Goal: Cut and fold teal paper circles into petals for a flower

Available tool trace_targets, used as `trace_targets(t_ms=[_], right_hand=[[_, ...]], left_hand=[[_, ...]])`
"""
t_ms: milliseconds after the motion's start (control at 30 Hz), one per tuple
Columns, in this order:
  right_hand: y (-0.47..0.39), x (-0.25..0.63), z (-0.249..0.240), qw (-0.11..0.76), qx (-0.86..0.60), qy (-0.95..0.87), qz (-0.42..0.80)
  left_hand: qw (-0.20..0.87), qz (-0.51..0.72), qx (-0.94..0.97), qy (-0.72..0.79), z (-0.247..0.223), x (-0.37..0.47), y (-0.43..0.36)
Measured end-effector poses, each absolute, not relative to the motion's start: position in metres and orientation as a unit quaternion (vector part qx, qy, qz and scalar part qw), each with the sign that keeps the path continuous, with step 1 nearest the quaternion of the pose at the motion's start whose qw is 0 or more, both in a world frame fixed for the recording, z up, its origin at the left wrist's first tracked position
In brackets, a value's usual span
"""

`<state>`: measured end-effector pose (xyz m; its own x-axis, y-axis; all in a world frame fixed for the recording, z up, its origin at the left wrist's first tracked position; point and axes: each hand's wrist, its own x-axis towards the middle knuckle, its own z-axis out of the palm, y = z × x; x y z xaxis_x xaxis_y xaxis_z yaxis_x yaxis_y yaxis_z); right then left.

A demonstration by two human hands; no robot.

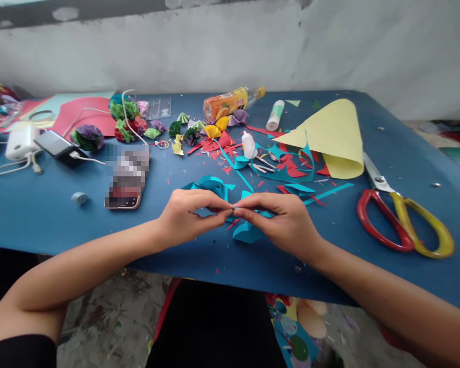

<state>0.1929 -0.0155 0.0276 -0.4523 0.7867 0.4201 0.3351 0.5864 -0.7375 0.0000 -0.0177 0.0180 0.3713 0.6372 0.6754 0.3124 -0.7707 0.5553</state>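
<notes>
My left hand (pixel 191 217) and my right hand (pixel 278 220) meet fingertip to fingertip above the front part of the blue table (pixel 168 263). Thumb and forefinger are pinched together on both hands. Whatever lies between the fingertips is too small or too hidden to name. Just behind and below them is blue cut paper (pixel 210 185), partly covered by the fingers. Another folded blue paper piece (pixel 248 232) lies under my right fingers. Beyond the hands, a small white glue bottle (pixel 249 144) rests among red and blue paper scraps.
Large scissors (pixel 404 220) with red and yellow handles lie at the right, beside a rolled yellow sheet (pixel 333 138). A glue stick (pixel 275 115) and an orange drink bottle (pixel 233 102) are farther back. At left are a phone (pixel 128 176), cables and a white charger (pixel 22 141).
</notes>
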Motion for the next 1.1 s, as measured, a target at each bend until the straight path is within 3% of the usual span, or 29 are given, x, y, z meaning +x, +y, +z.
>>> trace_targets(t_ms=[167, 433, 633, 1100], right_hand=[[-0.015, 0.195, 0.024, 0.369, -0.329, -0.837, 0.233], [-0.011, 0.194, 0.028, 0.356, -0.403, -0.778, 0.325], [-0.008, 0.196, 0.021, 0.352, -0.364, -0.822, 0.259], [-0.012, 0.195, 0.026, 0.352, -0.377, -0.82, 0.249]], left_hand=[[0.181, 0.432, 0.829, 0.306, 0.017, 0.0, -0.019], [0.207, 0.469, 0.793, 0.33, 0.012, -0.001, -0.017], [0.264, 0.425, 0.796, 0.341, 0.005, 0.001, -0.014], [0.166, 0.449, 0.822, 0.307, 0.005, -0.001, -0.013]])
